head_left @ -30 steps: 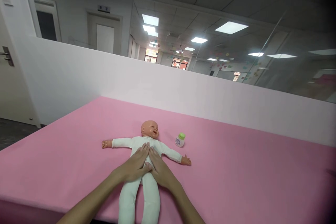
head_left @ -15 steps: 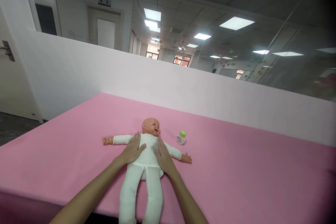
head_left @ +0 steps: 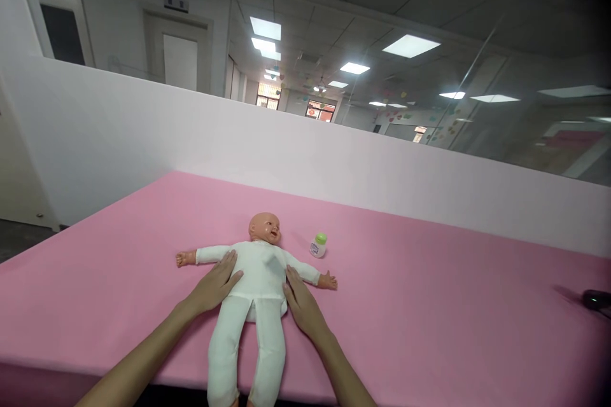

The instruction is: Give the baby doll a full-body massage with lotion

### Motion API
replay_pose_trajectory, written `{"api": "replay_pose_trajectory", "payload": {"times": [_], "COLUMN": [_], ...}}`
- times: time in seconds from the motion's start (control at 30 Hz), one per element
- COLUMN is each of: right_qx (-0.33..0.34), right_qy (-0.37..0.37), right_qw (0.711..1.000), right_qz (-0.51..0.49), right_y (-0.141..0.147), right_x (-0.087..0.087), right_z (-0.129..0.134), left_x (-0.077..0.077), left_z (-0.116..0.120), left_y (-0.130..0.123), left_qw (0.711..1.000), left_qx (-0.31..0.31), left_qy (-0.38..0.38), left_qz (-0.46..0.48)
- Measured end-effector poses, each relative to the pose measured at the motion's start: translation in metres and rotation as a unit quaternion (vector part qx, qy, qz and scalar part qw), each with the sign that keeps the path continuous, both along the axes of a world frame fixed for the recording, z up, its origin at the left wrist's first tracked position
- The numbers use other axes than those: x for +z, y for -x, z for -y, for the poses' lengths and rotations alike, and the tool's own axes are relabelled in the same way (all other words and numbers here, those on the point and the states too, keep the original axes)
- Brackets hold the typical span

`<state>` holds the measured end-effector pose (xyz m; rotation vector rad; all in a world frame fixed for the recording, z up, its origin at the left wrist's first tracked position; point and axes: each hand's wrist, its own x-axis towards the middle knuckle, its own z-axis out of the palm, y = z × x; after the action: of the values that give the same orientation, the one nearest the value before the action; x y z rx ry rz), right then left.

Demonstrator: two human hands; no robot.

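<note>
A baby doll (head_left: pixel 258 270) with a white cloth body lies on its back on a pink-covered table (head_left: pixel 410 311). Its head points away from me and its arms are spread wide. My left hand (head_left: pixel 214 283) rests flat along the left side of the doll's torso, fingers stretched out toward its armpit. On the other side, my right hand (head_left: pixel 301 302) lies against the torso's edge with its fingers extended and together. Neither hand grips anything. Beyond the doll's arm on the right stands a small clear bottle (head_left: pixel 318 245) with a green cap.
A low white wall (head_left: pixel 286 146) runs along the table's back edge, with glass above it. At the far right edge sits a small black object (head_left: pixel 596 299) with a green light. A door (head_left: pixel 21 165) is at the left.
Both hands have slid outward and down from the doll's chest to the sides of its torso. The view has shifted slightly right, bringing the black object into sight.
</note>
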<state>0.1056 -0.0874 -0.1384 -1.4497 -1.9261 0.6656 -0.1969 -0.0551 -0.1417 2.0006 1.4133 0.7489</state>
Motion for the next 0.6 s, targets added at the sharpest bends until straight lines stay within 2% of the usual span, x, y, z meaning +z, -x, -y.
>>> {"api": "replay_pose_trajectory", "payload": {"times": [0.1,0.17,0.23,0.33,0.4,0.47,0.53,0.6], "right_qx": [0.002,-0.036,-0.119,-0.263,-0.342,-0.385,-0.382,-0.339], "right_qy": [-0.023,-0.066,-0.112,-0.146,-0.116,-0.06,-0.03,-0.035], "right_qw": [1.0,0.997,0.987,0.952,0.927,0.912,0.916,0.937], "right_qz": [-0.011,-0.01,0.002,0.055,0.099,0.126,0.121,0.076], "right_y": [-0.005,-0.013,-0.026,-0.05,-0.067,-0.081,-0.09,-0.094], "right_x": [0.005,0.011,0.016,0.02,0.016,0.01,0.005,0.001], "right_z": [0.003,0.002,-0.001,-0.008,-0.012,-0.017,-0.021,-0.024], "left_x": [0.011,0.02,0.027,0.026,0.016,0.0,-0.02,-0.039], "left_z": [0.019,0.034,0.05,0.079,0.104,0.133,0.161,0.185], "left_y": [0.005,0.007,0.007,0.004,0.004,0.008,0.014,0.018], "left_qw": [0.998,0.994,0.988,0.974,0.964,0.959,0.953,0.938], "left_qx": [0.027,0.028,0.037,0.113,0.161,0.16,0.124,0.127], "left_qy": [-0.005,-0.015,-0.017,-0.03,-0.071,-0.135,-0.215,-0.284], "left_qz": [0.055,0.105,0.152,0.192,0.199,0.192,0.172,0.154]}}
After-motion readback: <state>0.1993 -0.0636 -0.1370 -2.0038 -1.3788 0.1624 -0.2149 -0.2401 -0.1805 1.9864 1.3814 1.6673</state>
